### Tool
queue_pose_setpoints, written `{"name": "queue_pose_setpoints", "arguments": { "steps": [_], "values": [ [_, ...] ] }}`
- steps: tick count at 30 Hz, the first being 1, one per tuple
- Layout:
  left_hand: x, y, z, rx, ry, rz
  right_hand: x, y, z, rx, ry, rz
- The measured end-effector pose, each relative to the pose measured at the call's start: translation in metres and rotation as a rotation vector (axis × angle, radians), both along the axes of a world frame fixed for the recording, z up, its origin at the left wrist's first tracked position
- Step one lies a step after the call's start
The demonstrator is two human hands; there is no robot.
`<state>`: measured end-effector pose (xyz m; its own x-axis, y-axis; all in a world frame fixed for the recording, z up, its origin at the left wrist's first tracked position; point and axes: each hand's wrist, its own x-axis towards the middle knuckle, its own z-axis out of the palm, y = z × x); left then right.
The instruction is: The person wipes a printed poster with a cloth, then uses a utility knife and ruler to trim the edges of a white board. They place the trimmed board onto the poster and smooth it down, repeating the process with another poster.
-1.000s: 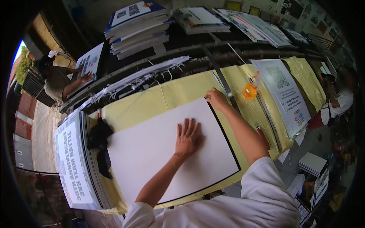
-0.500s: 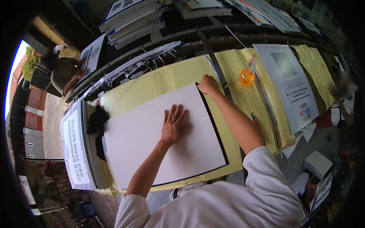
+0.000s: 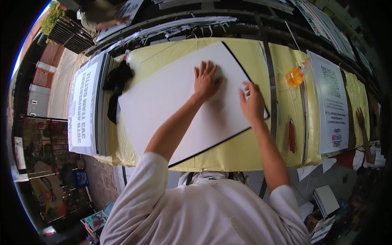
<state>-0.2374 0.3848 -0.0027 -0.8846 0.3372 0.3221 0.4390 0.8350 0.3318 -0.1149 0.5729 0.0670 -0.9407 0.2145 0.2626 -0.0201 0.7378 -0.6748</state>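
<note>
A large white sheet (image 3: 171, 98) on a black-edged board lies on the yellow-covered table (image 3: 245, 151). My left hand (image 3: 206, 79) presses flat on the sheet near its far edge, fingers spread. My right hand (image 3: 253, 102) rests at the sheet's right edge, its fingers curled around a small pale object that I cannot make out.
An orange tape dispenser (image 3: 295, 76) and a red cutter (image 3: 291, 135) lie right of the board, beside a long metal ruler (image 3: 269, 81). A black cloth (image 3: 116, 81) sits at the left next to stacked printed signs (image 3: 83, 106). Another person's hand (image 3: 360, 118) touches the table's right end.
My right hand has slid from the board's far right corner down along its right edge toward me. The left hand stays pressed flat on the sheet.
</note>
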Motion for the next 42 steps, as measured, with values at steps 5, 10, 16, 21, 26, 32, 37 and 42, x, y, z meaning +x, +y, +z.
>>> {"name": "queue_pose_setpoints", "arguments": {
  "steps": [5, 10, 16, 21, 26, 32, 37, 42],
  "values": [
    [-0.066, -0.016, 0.018, 0.124, -0.26, 0.009, 0.141, -0.084, 0.0, 0.02, 0.061, 0.333],
    [-0.015, -0.124, 0.064, 0.316, -0.38, -0.122, 0.231, -0.143, 0.001, -0.22, -0.404, 0.313],
    [0.157, -0.254, 0.051, -0.265, -0.206, -0.321, 0.271, -0.227, -0.035, -0.855, -0.938, 0.381],
    [0.203, -0.258, 0.037, -0.143, -0.095, -0.269, 0.273, -0.277, -0.052, -1.061, -1.104, 0.318],
    [0.207, -0.258, 0.04, -0.11, -0.065, -0.261, 0.282, -0.291, -0.042, -1.125, -1.114, 0.146],
    [0.207, -0.259, 0.036, -0.125, -0.015, -0.256, 0.289, -0.295, -0.036, -1.157, -1.06, 0.149],
    [0.205, -0.259, 0.032, -0.129, -0.031, -0.246, 0.287, -0.286, -0.007, -1.288, -1.035, 0.118],
    [0.205, -0.259, 0.031, -0.118, -0.01, -0.24, 0.266, -0.244, 0.056, -1.431, -0.844, 0.149]
  ]
}}
